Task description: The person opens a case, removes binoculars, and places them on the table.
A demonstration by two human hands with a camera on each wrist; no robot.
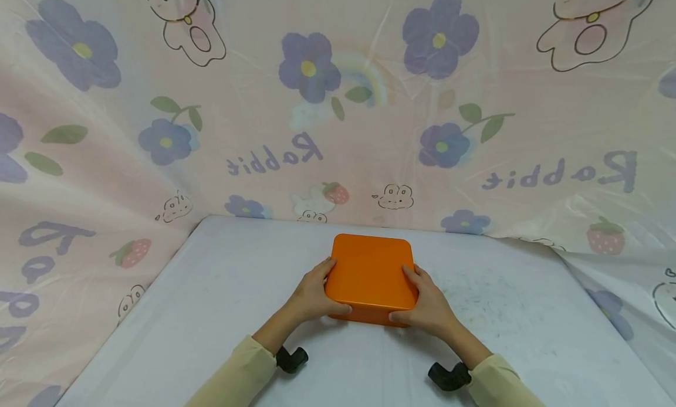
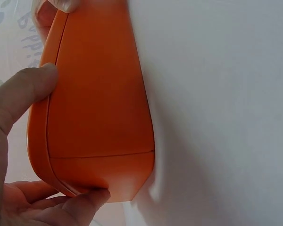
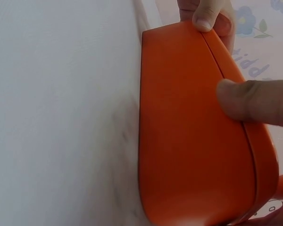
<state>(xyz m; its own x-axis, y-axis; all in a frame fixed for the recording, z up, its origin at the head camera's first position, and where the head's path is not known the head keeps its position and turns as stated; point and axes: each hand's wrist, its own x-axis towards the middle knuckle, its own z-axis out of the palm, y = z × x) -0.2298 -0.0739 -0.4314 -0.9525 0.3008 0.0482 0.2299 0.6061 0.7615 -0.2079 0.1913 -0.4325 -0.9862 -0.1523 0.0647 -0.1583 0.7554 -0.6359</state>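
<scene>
An orange box (image 1: 371,272) with rounded corners and a closed lid rests on the white table. My left hand (image 1: 314,292) grips its left side, the thumb on the near side and the fingers around the left edge. On the right side my right hand (image 1: 430,301) holds it likewise, thumb at the near face. The left wrist view shows the left thumb at the lid seam of the box (image 2: 99,84) and fingertips on its end. In the right wrist view the right thumb presses the box (image 3: 193,122) near the seam; the other fingers are mostly hidden.
The white table (image 1: 222,266) surrounds the box, with faint dark smudges right of it. A patterned curtain (image 1: 369,131) with flowers and rabbits hangs behind and at both sides. Black curved pieces (image 1: 291,360) are at both wrists, beside the pale yellow sleeves.
</scene>
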